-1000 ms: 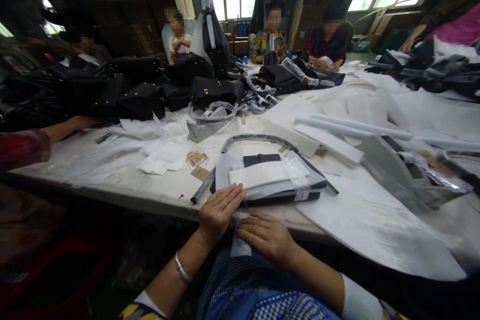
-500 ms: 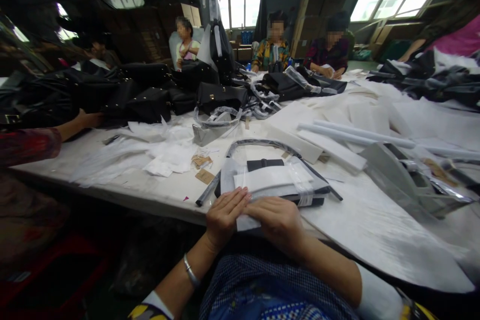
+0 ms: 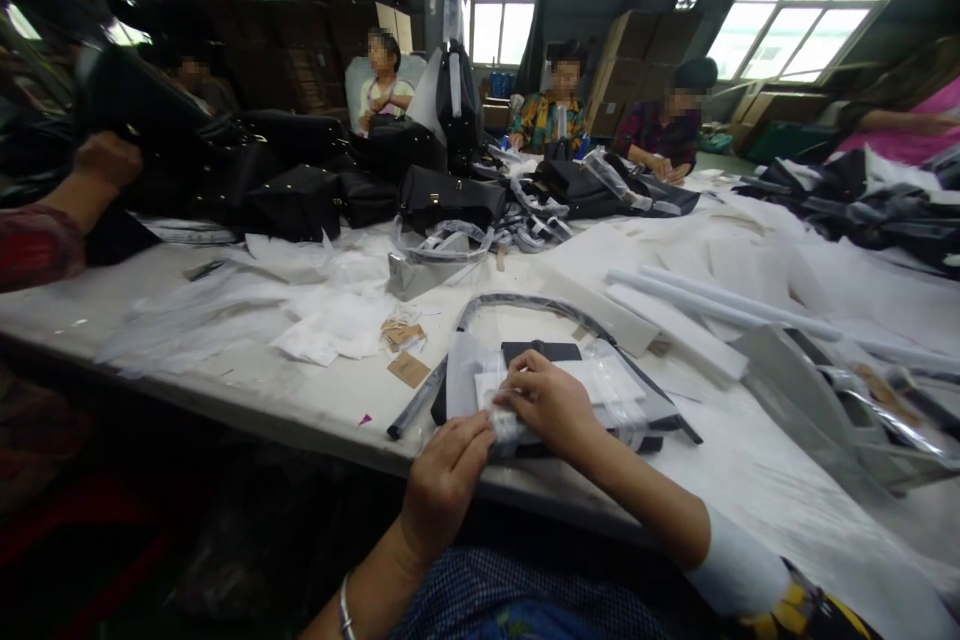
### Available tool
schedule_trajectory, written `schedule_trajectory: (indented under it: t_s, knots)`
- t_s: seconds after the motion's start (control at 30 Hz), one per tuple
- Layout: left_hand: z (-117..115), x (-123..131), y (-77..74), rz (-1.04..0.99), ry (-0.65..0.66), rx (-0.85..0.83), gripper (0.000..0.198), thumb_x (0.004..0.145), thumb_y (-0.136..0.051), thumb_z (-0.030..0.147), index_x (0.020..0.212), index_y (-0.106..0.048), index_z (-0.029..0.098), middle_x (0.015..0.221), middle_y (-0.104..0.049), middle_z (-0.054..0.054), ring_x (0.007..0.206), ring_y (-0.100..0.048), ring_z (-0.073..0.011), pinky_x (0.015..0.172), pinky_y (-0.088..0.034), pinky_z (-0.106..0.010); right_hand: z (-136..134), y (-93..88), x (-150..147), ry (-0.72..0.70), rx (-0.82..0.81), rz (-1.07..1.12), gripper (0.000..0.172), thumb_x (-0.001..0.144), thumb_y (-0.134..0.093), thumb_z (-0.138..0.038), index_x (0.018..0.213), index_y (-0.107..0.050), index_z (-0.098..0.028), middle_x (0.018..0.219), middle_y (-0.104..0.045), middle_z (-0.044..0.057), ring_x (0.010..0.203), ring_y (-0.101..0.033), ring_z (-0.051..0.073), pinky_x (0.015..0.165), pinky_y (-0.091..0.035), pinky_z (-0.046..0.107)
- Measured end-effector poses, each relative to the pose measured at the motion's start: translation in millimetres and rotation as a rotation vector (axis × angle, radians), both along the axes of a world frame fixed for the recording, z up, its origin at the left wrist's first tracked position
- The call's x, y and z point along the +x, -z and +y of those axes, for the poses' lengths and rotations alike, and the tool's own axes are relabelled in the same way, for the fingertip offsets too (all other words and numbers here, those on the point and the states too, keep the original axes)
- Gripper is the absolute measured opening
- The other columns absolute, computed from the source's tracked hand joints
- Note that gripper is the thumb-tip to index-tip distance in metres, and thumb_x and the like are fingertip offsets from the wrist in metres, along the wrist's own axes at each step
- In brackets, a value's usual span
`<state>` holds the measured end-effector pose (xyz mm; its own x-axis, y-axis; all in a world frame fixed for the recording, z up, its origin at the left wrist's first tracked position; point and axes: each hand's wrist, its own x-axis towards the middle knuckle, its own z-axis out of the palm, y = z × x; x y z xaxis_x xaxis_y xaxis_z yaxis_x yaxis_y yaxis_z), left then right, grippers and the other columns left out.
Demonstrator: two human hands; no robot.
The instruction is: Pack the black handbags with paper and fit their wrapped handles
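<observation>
A black handbag [image 3: 442,406] lies flat at the table's near edge, its wrapped handle [image 3: 536,303] arched away from me. White foam sheet [image 3: 600,381] and clear plastic film [image 3: 626,417] cover its front. My left hand [image 3: 448,470] is at the bag's near edge, fingers closed together on the wrapping. Just right of it, my right hand [image 3: 551,402] lies over the foam, with thumb and fingers pinched at the film. The fingertips of both hands nearly meet, and they partly hide what is between them.
Black bags [image 3: 296,203] are heaped at the back left, where a co-worker's hand [image 3: 105,165] reaches in. Brown tags [image 3: 409,369] and white sheets [image 3: 322,320] lie left of my bag. A grey tape dispenser [image 3: 840,410] stands at right. Several people work across the table.
My right hand has lifted from the near edge onto the foam and changed from flat to pinched. The near flap is now folded up. At left, the co-worker's hand has raised a black bag.
</observation>
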<state>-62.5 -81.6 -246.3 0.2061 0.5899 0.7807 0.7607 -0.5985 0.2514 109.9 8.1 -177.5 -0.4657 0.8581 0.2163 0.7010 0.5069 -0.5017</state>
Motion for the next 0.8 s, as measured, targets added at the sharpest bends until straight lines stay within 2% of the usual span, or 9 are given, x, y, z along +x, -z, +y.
schedule_trajectory:
  t_s: [0.13, 0.3, 0.43, 0.57, 0.63, 0.7, 0.77, 0.8]
  knots:
    - [1, 0, -4.3, 0.056, -0.017, -0.013, 0.029, 0.093, -0.054, 0.006, 0.118, -0.066, 0.015, 0.116, -0.071, -0.011, 0.107, -0.068, -0.0212, 0.093, -0.057, -0.035, 9, -5.8, -3, 0.023, -0.119, -0.107, 0.010, 0.083, -0.073, -0.034, 0.080, -0.072, -0.025, 0.096, -0.064, -0.002, 0.073, -0.060, 0.012, 0.062, -0.037, 0.026]
    - [-2, 5, -13.0, 0.206, -0.058, -0.032, 0.038, 0.097, -0.041, 0.005, 0.127, -0.062, 0.016, 0.132, -0.065, -0.011, 0.117, -0.064, -0.0234, 0.094, -0.057, -0.037, 24, -9.8, -8, 0.037, -0.098, -0.239, 0.015, 0.085, -0.071, -0.035, 0.085, -0.066, -0.021, 0.093, -0.066, 0.001, 0.072, -0.061, 0.014, 0.058, -0.032, 0.026]
    - [-3, 10, -16.3, 0.272, -0.139, -0.059, 0.040, 0.098, -0.036, 0.005, 0.125, -0.064, 0.015, 0.130, -0.066, -0.010, 0.119, -0.063, -0.0254, 0.095, -0.056, -0.038, 33, -7.4, -13, 0.011, -0.069, -0.238, 0.014, 0.084, -0.072, -0.031, 0.082, -0.063, -0.020, 0.083, -0.066, 0.002, 0.072, -0.063, 0.018, 0.059, -0.034, 0.026]
    - [-4, 9, -14.9, 0.332, -0.160, -0.068, 0.041, 0.097, -0.037, 0.007, 0.132, -0.058, 0.012, 0.129, -0.067, -0.009, 0.116, -0.065, -0.0237, 0.097, -0.053, -0.035, 24, -9.7, -5, 0.019, -0.031, -0.170, 0.011, 0.086, -0.070, -0.026, 0.094, -0.064, -0.022, 0.091, -0.067, 0.002, 0.079, -0.064, 0.016, 0.067, -0.043, 0.025]
    - [-3, 5, -11.0, 0.346, -0.152, -0.066, 0.044, 0.097, -0.040, 0.010, 0.140, -0.052, 0.013, 0.131, -0.066, -0.009, 0.116, -0.065, -0.0234, 0.099, -0.050, -0.034, 14, -13.1, 13, 0.007, 0.008, -0.058, 0.014, 0.089, -0.068, -0.025, 0.101, -0.063, -0.023, 0.097, -0.067, 0.000, 0.079, -0.064, 0.012, 0.072, -0.046, 0.023]
    - [1, -2, -4.8, 0.351, -0.124, -0.048, 0.050, 0.098, -0.040, 0.013, 0.148, -0.043, 0.016, 0.134, -0.064, -0.008, 0.115, -0.065, -0.0233, 0.102, -0.047, -0.034, 3, -17.3, 45, 0.002, 0.071, 0.113, 0.014, 0.091, -0.065, -0.025, 0.105, -0.063, -0.023, 0.100, -0.067, 0.000, 0.079, -0.065, 0.010, 0.078, -0.048, 0.022]
    - [6, -9, 2.5, 0.358, -0.082, -0.027, 0.054, 0.097, -0.041, 0.018, 0.151, -0.036, 0.019, 0.138, -0.061, -0.007, 0.114, -0.065, -0.0241, 0.104, -0.045, -0.035, -9, -23.2, 93, 0.082, 0.146, 0.233, 0.013, 0.093, -0.062, -0.024, 0.105, -0.064, -0.022, 0.100, -0.068, 0.002, 0.083, -0.066, 0.013, 0.082, -0.050, 0.024]
    - [9, -11, 5.9, 0.358, -0.053, -0.021, 0.056, 0.097, -0.042, 0.020, 0.153, -0.033, 0.019, 0.139, -0.060, -0.007, 0.114, -0.066, -0.0244, 0.104, -0.045, -0.035, -15, -27.0, 123, 0.179, 0.167, 0.240, 0.014, 0.092, -0.062, -0.025, 0.105, -0.065, -0.022, 0.102, -0.069, 0.003, 0.088, -0.067, 0.015, 0.085, -0.051, 0.026]
